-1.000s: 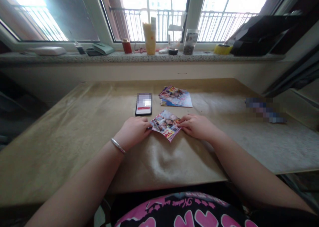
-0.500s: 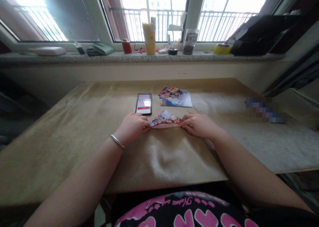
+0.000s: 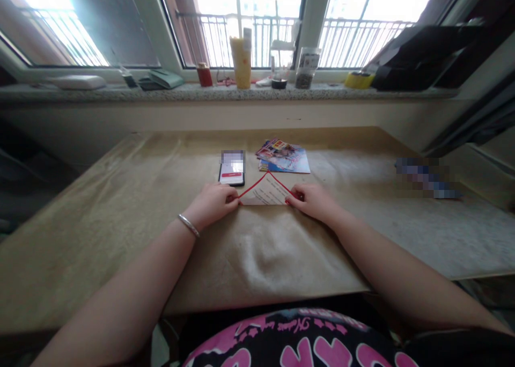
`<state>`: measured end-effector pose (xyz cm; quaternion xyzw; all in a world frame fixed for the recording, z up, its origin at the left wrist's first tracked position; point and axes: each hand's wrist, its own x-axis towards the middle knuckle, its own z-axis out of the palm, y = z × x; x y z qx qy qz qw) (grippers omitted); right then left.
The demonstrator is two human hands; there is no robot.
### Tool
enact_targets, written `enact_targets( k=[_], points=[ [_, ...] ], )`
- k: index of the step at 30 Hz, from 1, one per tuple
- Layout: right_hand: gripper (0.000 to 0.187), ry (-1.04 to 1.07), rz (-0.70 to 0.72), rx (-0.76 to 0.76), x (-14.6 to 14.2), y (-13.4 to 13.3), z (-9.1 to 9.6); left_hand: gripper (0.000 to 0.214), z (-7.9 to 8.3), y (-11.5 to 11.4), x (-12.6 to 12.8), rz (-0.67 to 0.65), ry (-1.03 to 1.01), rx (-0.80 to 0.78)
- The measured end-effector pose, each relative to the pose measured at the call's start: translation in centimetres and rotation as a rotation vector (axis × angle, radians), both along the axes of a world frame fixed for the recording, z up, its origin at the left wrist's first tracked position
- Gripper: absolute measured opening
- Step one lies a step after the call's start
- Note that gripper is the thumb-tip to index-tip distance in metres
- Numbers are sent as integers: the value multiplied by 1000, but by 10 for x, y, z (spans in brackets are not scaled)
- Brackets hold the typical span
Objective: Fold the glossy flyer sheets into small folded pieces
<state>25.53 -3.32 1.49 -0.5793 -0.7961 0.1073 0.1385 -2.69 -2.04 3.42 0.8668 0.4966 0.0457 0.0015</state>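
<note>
Between my hands a sheet of paper (image 3: 265,191) forms a peaked shape, its white face with printed text and red edges turned toward me. My left hand (image 3: 214,199) is closed on its left corner. My right hand (image 3: 313,199) pinches the right corner. Just beyond the sheet's peak lies a fanned stack of colourful printed sheets (image 3: 289,158). A phone (image 3: 232,174) with a lit screen lies behind my left fingers.
A tan cover (image 3: 140,211) spreads over the table. A blurred bluish item (image 3: 428,179) lies at the right. On the windowsill (image 3: 225,92) stand a yellow cup (image 3: 241,61), a red jar (image 3: 204,75), a clear container (image 3: 308,69) and yellow tape (image 3: 359,80).
The near part of the sheet has swung open: its white text side shows where the colourful side showed before. Both hands keep hold of the corners and have moved only slightly.
</note>
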Motion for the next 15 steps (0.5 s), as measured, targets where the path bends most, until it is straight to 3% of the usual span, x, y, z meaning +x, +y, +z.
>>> enact_targets(
  k=[6,15],
  points=[
    [29,-7,-112,-2,-8,2,-5,36,-4,-1,9,87,13,9],
    [21,168,-95,-131,4,10,-11,29,3,-2,8,219,-15,-114]
  ],
)
